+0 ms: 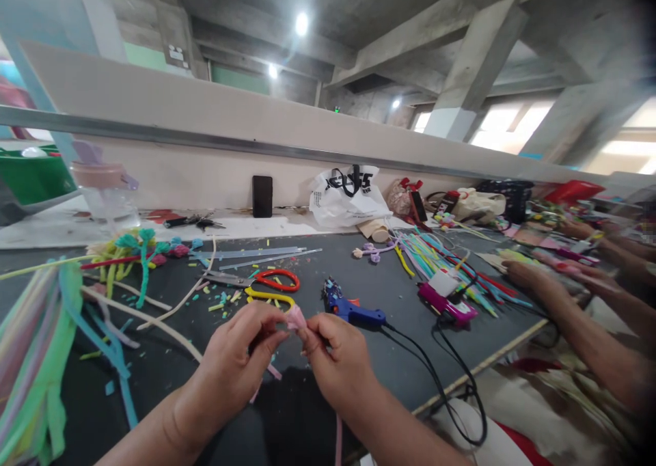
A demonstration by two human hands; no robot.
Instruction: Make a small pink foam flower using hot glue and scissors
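Between the fingertips of both hands is a small bunched piece of pink strip (294, 318). My left hand (238, 357) pinches it from the left, thumb and forefinger bent around it. From the right, my right hand (333, 353) grips the same piece with its thumb on top. Thin pink tails hang below the hands, partly hidden by them. Just beyond the left hand lie scissors (277, 280) with one red and one yellow handle loop. A blue glue gun (356, 312) rests on the dark table, right of the right hand.
Colourful soft strips (31, 363) are heaped at the left, and more strips (441, 261) lie at the right. Cut scraps surround the scissors. Near a magenta-cased device (448, 302), black cords run off the table edge. A co-worker's arms (568, 316) reach in from the right.
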